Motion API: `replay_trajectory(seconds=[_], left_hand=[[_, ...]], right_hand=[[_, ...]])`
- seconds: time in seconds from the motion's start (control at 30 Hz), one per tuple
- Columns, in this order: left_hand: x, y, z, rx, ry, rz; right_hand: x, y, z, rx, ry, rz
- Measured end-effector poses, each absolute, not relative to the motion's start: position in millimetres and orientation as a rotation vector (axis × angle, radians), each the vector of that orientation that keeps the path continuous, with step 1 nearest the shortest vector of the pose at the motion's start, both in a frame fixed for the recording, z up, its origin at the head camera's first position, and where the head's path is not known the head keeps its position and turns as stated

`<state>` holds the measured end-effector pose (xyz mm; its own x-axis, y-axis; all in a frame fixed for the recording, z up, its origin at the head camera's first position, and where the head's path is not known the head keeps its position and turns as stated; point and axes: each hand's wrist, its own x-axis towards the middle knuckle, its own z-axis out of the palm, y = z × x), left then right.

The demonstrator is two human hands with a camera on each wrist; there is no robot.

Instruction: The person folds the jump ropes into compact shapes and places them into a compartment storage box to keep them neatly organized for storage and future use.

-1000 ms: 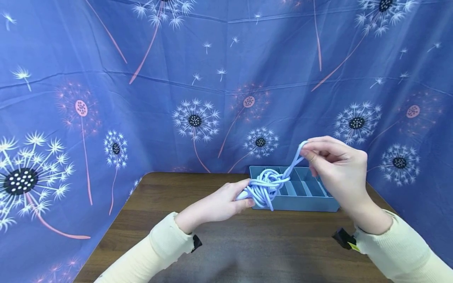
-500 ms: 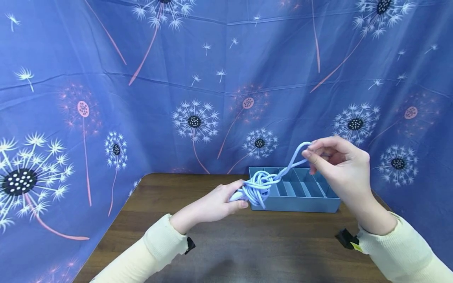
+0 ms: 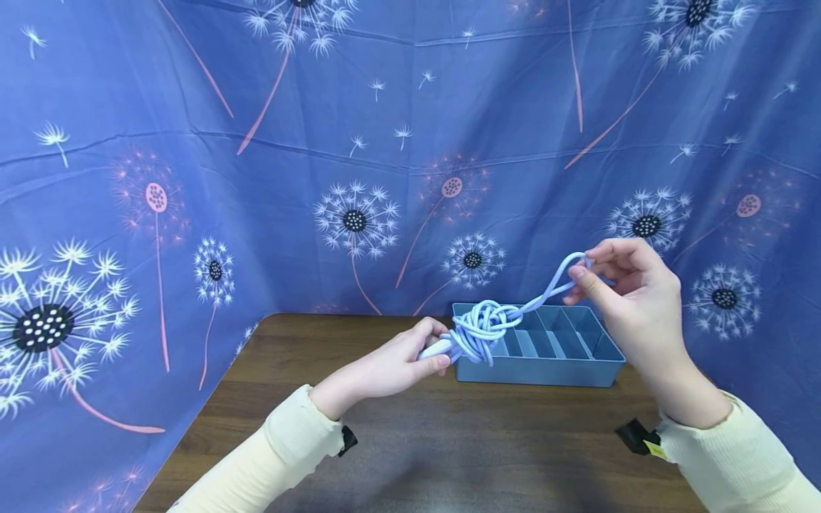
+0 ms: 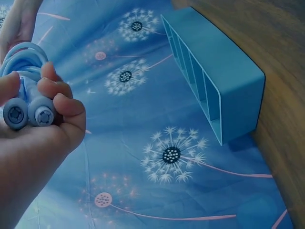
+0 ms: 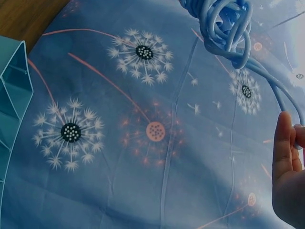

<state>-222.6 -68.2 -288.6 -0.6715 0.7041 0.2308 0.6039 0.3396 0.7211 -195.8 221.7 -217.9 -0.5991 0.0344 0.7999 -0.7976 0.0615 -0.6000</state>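
Observation:
A light blue jump rope (image 3: 482, 329), its cord wound into a tangled bundle, is held up over the table. My left hand (image 3: 391, 362) grips its two handles, whose round ends (image 4: 42, 113) show side by side in the left wrist view. Out of the bundle a doubled loop of cord (image 3: 550, 288) runs up to the right. My right hand (image 3: 644, 303) pinches the end of that loop between thumb and fingers. In the right wrist view the knotted bundle (image 5: 224, 28) hangs at the top, with the right hand (image 5: 290, 176) at the right edge.
Behind the rope, a blue divided box (image 3: 535, 372) with several compartments stands at the back right of the brown wooden table (image 3: 333, 335). A blue dandelion-print cloth (image 3: 288, 235) hangs around the back and sides.
My right hand has moved to the right with the loop, which now stretches flatter and farther from the bundle. The bundle shifted left, then back right. The left hand keeps its grip.

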Motion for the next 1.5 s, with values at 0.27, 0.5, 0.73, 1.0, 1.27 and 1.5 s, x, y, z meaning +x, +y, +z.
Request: replay_trajectory(seconds=[0.27, 0.5, 0.73, 1.0, 1.27, 1.5], left_hand=[[-226, -66, -305, 1.252, 2.706, 1.439], [-225, -61, -310, 1.279, 2.819, 1.482], [-233, -49, -317, 1.153, 2.988, 1.527], [-251, -39, -331, 0.893, 2.987, 1.746], [-266, -30, -337, 0.769, 2.908, 2.022], [-282, -16, -344, 0.691, 2.743, 2.303]], right_hand=[[-205, 231, -224, 0.691, -1.776, 1.550], [-211, 237, -234, 0.603, -1.926, 1.397], [-223, 243, -249, 0.587, -1.994, 1.443], [-236, 251, -272, 0.465, -2.150, 1.343], [-247, 267, -288, 0.382, -2.220, 1.264], [-256, 288, -303, 0.333, -2.322, 1.121]])
